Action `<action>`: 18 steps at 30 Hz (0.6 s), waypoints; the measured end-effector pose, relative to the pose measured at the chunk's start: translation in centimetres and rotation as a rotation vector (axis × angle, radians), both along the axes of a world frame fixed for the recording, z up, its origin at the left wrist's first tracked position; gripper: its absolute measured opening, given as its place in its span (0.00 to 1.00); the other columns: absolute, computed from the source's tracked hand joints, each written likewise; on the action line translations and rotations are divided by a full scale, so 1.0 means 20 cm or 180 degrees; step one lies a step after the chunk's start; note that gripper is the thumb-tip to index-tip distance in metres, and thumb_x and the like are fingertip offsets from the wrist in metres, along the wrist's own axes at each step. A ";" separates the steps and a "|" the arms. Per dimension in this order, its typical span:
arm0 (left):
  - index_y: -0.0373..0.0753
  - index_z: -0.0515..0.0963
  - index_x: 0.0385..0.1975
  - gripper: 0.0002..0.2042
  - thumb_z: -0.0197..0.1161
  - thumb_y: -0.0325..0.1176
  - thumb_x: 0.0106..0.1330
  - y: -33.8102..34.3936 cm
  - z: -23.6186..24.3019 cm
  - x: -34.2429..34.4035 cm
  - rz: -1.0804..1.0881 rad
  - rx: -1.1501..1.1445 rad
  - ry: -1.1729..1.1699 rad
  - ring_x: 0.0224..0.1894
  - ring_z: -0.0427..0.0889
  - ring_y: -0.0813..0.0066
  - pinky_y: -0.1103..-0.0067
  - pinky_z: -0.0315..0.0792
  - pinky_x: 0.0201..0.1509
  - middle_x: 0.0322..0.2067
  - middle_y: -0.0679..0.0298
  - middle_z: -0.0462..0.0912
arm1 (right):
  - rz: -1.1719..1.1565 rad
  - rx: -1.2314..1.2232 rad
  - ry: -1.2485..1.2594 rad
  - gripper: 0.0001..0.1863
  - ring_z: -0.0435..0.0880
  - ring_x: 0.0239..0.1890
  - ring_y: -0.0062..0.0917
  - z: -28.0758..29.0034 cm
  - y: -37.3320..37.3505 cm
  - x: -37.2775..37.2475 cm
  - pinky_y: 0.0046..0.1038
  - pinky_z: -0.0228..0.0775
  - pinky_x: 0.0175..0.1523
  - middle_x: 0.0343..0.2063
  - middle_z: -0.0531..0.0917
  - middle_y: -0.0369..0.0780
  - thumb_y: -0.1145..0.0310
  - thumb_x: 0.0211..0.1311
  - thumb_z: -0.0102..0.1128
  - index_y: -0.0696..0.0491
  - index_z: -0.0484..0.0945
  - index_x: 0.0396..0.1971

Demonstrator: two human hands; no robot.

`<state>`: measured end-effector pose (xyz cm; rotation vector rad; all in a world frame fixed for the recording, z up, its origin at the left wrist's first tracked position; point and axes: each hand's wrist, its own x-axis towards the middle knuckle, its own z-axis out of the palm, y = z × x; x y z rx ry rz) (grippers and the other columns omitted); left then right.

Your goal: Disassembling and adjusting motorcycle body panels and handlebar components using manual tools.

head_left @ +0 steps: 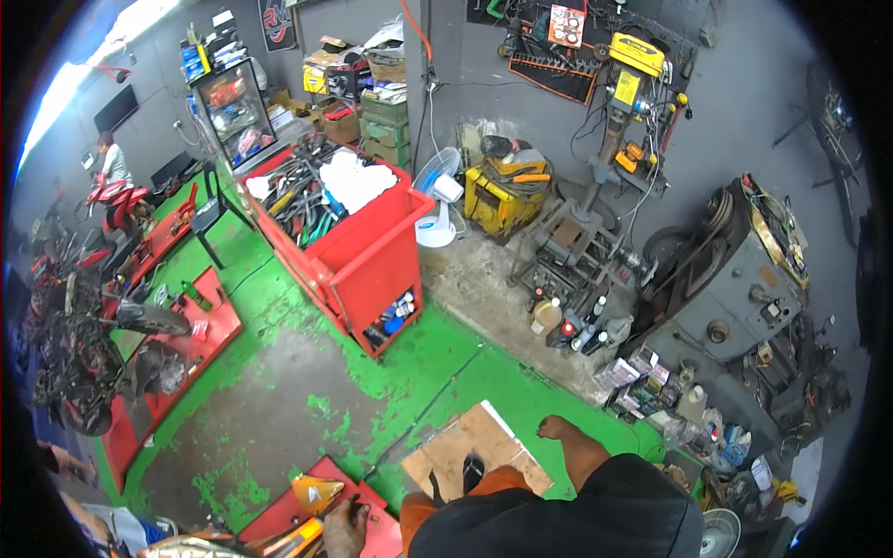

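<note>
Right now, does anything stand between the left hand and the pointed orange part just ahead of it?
Nothing visible: the left hand is right beside the orange part; whether they touch, this view cannot settle.

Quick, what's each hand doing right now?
Left hand: near the orange-yellow panel; whether it grips anything can't be told.
Right hand: out over the green floor, nothing visible in it; open or closed can't be told.

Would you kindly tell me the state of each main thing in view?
Bare left hand: beside glossy orange panel, grip unclear
Bare right hand: held out, seemingly empty
Red metal tool cart: open-topped, heaped with tools
Green painted floor: worn in patches
Brown cardboard sheet: lying flat
Black rectangular wall screen: dark
</note>
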<state>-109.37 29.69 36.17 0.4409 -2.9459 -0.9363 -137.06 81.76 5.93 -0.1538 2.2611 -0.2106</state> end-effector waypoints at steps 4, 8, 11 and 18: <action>0.37 0.80 0.47 0.13 0.59 0.37 0.70 -0.17 0.04 -0.34 0.0700 -0.0094 -0.0303 0.41 0.84 0.54 0.67 0.77 0.45 0.40 0.48 0.84 | 0.0012 -0.0635 0.0550 0.28 0.83 0.49 0.43 0.12 -0.32 -0.51 0.39 0.74 0.57 0.45 0.85 0.49 0.46 0.55 0.67 0.49 0.82 0.51; 0.29 0.78 0.45 0.10 0.60 0.26 0.66 -0.43 0.05 -0.85 0.0996 -0.0252 0.0997 0.35 0.79 0.53 0.68 0.74 0.40 0.31 0.51 0.76 | 0.0049 -0.0966 0.0624 0.32 0.85 0.47 0.38 0.26 -0.60 -1.07 0.37 0.75 0.54 0.43 0.86 0.47 0.49 0.56 0.69 0.54 0.77 0.55; 0.29 0.77 0.45 0.10 0.60 0.26 0.66 -0.55 0.09 -1.36 0.1168 -0.0285 0.1294 0.40 0.80 0.54 0.67 0.75 0.43 0.36 0.49 0.77 | -0.0524 -0.1360 0.1049 0.29 0.86 0.43 0.34 0.52 -0.68 -1.49 0.34 0.76 0.50 0.40 0.87 0.46 0.54 0.56 0.70 0.56 0.78 0.53; 0.30 0.78 0.46 0.11 0.61 0.25 0.64 -0.53 0.36 -2.43 0.0048 0.0321 0.1914 0.42 0.80 0.49 0.64 0.74 0.47 0.40 0.49 0.78 | -0.1461 -0.1979 0.2639 0.14 0.81 0.33 0.24 1.43 -0.76 -2.41 0.31 0.74 0.40 0.31 0.84 0.38 0.65 0.61 0.66 0.57 0.81 0.42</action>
